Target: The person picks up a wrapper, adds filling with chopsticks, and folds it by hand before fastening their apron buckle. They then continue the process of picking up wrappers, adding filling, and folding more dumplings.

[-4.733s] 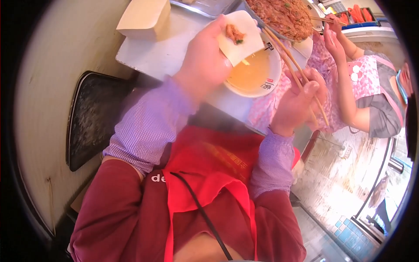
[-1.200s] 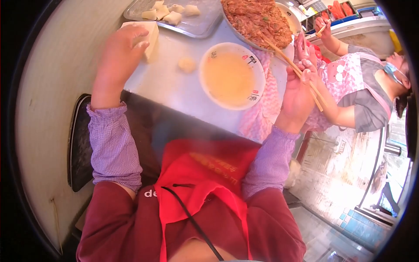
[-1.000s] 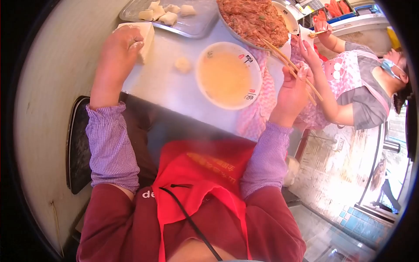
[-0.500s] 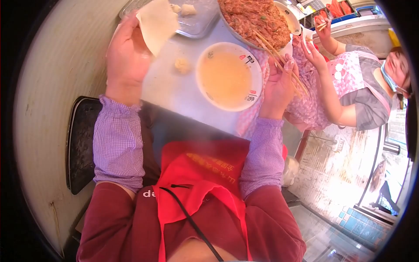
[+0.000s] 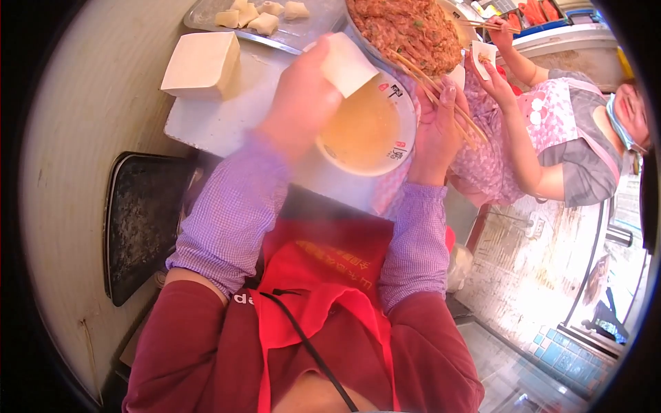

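Observation:
A thin, pale square dough wrapper (image 5: 350,63) is pinched in my left hand (image 5: 301,100), which is blurred by motion. Wrapper and fingers overlap the upper left of a white bowl (image 5: 409,117) of yellowish liquid. My right hand (image 5: 441,134) is closed around wooden chopsticks (image 5: 421,77), whose far ends point toward the minced meat filling (image 5: 406,34) in a large bowl. To the left of my left hand, a thick stack of wrappers (image 5: 200,60) sits on the white table (image 5: 220,120).
Several folded dumplings (image 5: 265,24) lie on a metal tray (image 5: 317,24) at the far edge. On the right, a co-worker (image 5: 551,131) in a pink apron holds a filled wrapper (image 5: 484,58) and chopsticks (image 5: 485,25). A dark chair (image 5: 148,220) stands at the left wall.
My left hand has moved right with the wrapper, from over the stack to the white bowl, uncovering the stack. My right hand has barely moved. The co-worker's chopsticks hand has shifted.

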The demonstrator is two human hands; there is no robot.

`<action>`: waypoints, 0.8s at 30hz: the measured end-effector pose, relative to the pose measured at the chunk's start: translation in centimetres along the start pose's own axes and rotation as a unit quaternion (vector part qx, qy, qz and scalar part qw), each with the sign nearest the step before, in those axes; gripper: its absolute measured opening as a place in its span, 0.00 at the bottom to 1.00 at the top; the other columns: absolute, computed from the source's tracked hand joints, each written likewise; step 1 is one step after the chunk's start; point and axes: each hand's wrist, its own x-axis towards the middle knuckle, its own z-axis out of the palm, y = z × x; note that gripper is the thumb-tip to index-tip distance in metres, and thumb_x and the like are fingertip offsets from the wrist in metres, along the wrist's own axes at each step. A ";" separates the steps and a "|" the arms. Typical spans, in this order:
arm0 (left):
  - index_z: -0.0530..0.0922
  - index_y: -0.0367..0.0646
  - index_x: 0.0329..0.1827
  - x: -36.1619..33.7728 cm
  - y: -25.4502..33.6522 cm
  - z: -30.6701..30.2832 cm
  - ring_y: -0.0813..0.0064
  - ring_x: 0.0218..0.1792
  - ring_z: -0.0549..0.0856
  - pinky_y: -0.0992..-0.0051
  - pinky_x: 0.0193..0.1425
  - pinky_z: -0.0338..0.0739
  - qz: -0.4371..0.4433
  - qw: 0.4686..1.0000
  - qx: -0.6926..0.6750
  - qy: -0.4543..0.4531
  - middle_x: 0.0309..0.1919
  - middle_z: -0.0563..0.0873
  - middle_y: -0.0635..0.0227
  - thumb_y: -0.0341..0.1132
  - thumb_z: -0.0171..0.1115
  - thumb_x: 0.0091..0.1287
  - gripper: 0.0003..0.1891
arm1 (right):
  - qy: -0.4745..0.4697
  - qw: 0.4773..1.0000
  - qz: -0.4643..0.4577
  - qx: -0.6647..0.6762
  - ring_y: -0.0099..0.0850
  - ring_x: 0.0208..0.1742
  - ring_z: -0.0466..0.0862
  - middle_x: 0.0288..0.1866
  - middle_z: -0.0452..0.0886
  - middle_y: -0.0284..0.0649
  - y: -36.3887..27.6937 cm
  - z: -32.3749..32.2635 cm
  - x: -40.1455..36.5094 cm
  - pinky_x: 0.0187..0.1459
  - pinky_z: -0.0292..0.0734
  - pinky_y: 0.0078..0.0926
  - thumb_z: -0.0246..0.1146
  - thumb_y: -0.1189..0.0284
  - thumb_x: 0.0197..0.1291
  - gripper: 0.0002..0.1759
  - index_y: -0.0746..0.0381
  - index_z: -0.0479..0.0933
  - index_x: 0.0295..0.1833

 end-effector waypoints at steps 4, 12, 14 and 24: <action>0.68 0.32 0.57 1.9 -3.3 -1.2 0.62 0.55 0.77 0.66 0.63 0.69 0.009 0.990 0.127 -0.063 0.53 0.77 0.55 0.35 0.44 0.70 0.18 | -0.004 1.000 0.016 -0.022 0.34 0.42 0.81 0.42 0.78 0.43 -0.5 0.9 -0.5 0.47 0.81 0.29 0.53 0.74 0.66 0.12 0.71 0.73 0.48; 0.66 0.34 0.58 1.0 -0.9 -0.8 0.60 0.57 0.75 0.60 0.64 0.69 0.034 0.990 0.137 -0.008 0.55 0.75 0.55 0.38 0.42 0.73 0.18 | -0.163 0.932 -0.201 -0.254 0.31 0.36 0.81 0.35 0.78 0.42 -1.3 2.3 -3.4 0.43 0.78 0.27 0.60 0.80 0.58 0.03 0.68 0.78 0.37; 0.65 0.34 0.59 0.5 0.6 -0.7 0.60 0.57 0.75 0.59 0.64 0.69 0.047 0.990 0.130 0.019 0.55 0.75 0.54 0.39 0.42 0.73 0.19 | -0.095 0.979 -0.086 -0.156 0.29 0.36 0.81 0.37 0.76 0.40 -2.0 1.2 -3.6 0.42 0.80 0.27 0.57 0.78 0.62 0.05 0.69 0.76 0.41; 0.63 0.33 0.61 -2.7 2.0 2.0 0.58 0.59 0.73 0.56 0.65 0.67 -0.026 0.986 0.159 -0.033 0.58 0.73 0.52 0.38 0.41 0.73 0.20 | -0.083 0.974 -0.154 -0.143 0.34 0.39 0.81 0.39 0.76 0.45 -2.3 3.0 -4.3 0.41 0.84 0.32 0.51 0.72 0.67 0.12 0.71 0.73 0.46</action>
